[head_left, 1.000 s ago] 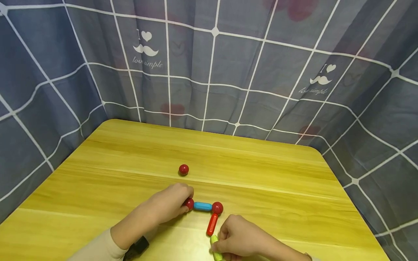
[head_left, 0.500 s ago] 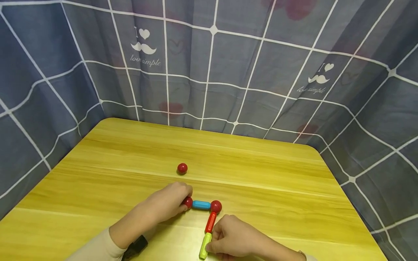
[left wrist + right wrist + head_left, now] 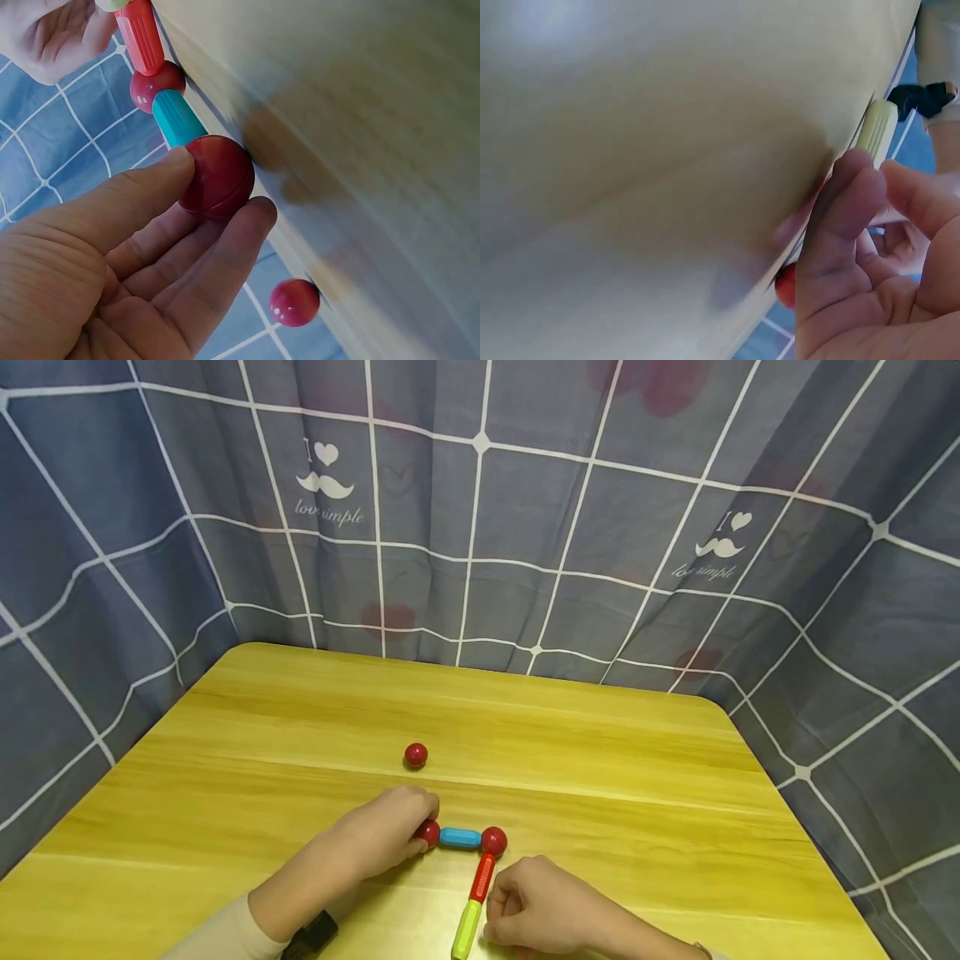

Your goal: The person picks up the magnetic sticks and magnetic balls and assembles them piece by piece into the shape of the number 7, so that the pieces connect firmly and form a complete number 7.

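Note:
My left hand (image 3: 382,833) pinches a red ball (image 3: 429,833) between thumb and fingers; the left wrist view shows the grip on this ball (image 3: 219,177) clearly. A blue rod (image 3: 461,837) joins it to a second red ball (image 3: 493,841). From there a red rod (image 3: 482,878) runs toward the near edge, and a yellow-green rod (image 3: 467,930) touches its end. Just right of these rods is my right hand (image 3: 551,906), its fingers loosely bent and holding nothing. The right wrist view has the hand (image 3: 877,262) beside the yellow-green rod (image 3: 877,129).
Another red ball (image 3: 416,755) lies by itself on the wooden table (image 3: 600,752), beyond my left hand. A grey-blue checked curtain (image 3: 517,527) hangs behind the table and along both sides.
The yellow-green rod has swung left, into line with the red rod and touching its end. My right hand has let go of it. The left hand keeps its hold.

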The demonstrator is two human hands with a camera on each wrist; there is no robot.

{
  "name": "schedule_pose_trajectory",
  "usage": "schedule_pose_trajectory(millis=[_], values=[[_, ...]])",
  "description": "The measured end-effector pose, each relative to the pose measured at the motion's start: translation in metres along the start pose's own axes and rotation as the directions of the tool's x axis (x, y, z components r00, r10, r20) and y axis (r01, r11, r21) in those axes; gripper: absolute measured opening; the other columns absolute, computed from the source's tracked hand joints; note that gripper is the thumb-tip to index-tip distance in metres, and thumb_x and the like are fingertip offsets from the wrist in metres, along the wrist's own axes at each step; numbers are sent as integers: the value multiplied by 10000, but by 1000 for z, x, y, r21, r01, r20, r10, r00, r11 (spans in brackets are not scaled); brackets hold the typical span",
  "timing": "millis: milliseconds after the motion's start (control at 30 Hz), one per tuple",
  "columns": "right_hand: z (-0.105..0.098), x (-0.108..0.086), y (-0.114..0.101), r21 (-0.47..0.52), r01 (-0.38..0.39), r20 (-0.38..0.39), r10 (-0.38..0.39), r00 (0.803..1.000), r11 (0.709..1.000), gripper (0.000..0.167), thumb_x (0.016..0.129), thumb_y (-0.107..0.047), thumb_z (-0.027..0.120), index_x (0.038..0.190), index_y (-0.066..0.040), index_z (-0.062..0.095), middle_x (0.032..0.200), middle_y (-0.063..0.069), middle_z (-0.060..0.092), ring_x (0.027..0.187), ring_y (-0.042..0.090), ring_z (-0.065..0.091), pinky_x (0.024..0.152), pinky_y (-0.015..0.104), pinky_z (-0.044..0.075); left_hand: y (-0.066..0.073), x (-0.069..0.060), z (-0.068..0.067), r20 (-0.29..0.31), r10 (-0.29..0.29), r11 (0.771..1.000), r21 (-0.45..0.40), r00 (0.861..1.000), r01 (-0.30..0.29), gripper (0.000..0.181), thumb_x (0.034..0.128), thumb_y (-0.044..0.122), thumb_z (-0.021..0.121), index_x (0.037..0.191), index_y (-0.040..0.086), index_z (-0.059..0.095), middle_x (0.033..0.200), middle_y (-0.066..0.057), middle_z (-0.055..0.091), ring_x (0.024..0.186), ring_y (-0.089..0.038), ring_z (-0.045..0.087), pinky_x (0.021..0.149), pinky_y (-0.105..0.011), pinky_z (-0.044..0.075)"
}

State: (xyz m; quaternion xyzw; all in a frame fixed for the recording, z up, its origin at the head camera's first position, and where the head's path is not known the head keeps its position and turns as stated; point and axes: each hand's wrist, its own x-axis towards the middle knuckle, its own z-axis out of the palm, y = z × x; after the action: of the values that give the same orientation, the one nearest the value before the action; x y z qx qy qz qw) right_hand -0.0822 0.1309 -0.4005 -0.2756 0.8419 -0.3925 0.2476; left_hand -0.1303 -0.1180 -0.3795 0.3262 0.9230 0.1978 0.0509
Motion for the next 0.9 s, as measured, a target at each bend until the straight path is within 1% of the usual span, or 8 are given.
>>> schedule_pose_trajectory(millis=[233,333,433,533,600,700,833,900], values=[[-14,-4,7,-42,16,-67,-19,998,999,96,864,-202,737,801,-207,665,675,-118,613,582,24,563,526,223,487,-1,-4,2,-7,15,1000,12,1000,-15,196,800,81,803,840,72,611,750,24,582,642,-70,494,560,-220,445],[-21,-3,7,-108,50,-105,-61,993,993,72,863,-171,738,845,-196,673,725,-143,615,638,20,579,589,220,505,-2,-5,1,-18,17,1000,25,1000,-16,200,794,89,809,885,47,636,804,-12,626,686,-97,557,592,-234,480],[-26,0,7,-196,99,-139,-128,982,976,88,846,-130,744,879,-185,685,779,-172,607,691,5,570,638,213,505,-1,-5,-1,-29,22,999,45,999,-20,223,790,91,813,932,22,656,866,-52,661,744,-129,609,631,-251,509],[-30,3,4,-266,150,-157,-197,968,952,108,835,-95,740,899,-170,696,803,-176,600,703,-2,556,639,212,503,-1,-4,-3,-29,37,998,60,999,-35,211,789,80,812,914,26,651,848,-39,652,727,-116,596,622,-244,502],[-30,5,2,-298,183,-154,-236,959,937,119,832,-77,733,899,-170,702,815,-173,603,708,-10,550,641,206,501,-1,-3,-2,-27,50,997,68,998,-48,195,792,76,810,879,47,637,808,-8,625,690,-84,553,599,-229,480],[-26,9,-4,-302,214,-125,-261,957,929,101,838,-84,740,881,-169,708,807,-179,609,685,-28,540,623,179,494,-2,-3,-1,-26,60,996,69,998,-58,194,799,71,803,838,70,613,760,26,581,640,-56,488,562,-212,443],[-15,12,-9,-285,222,-72,-251,965,933,81,848,-145,751,819,-190,691,741,-204,586,624,-54,521,571,145,472,-1,-2,0,-30,62,996,64,998,-60,202,808,72,796,815,81,595,732,44,549,612,-56,453,539,-208,417],[-9,13,-12,-287,194,-64,-221,973,938,104,857,-195,748,779,-213,682,687,-219,566,584,-62,507,534,143,457,-1,-1,0,-30,65,996,62,997,-63,206,811,72,794,807,85,588,722,50,535,606,-60,446,534,-209,411]])
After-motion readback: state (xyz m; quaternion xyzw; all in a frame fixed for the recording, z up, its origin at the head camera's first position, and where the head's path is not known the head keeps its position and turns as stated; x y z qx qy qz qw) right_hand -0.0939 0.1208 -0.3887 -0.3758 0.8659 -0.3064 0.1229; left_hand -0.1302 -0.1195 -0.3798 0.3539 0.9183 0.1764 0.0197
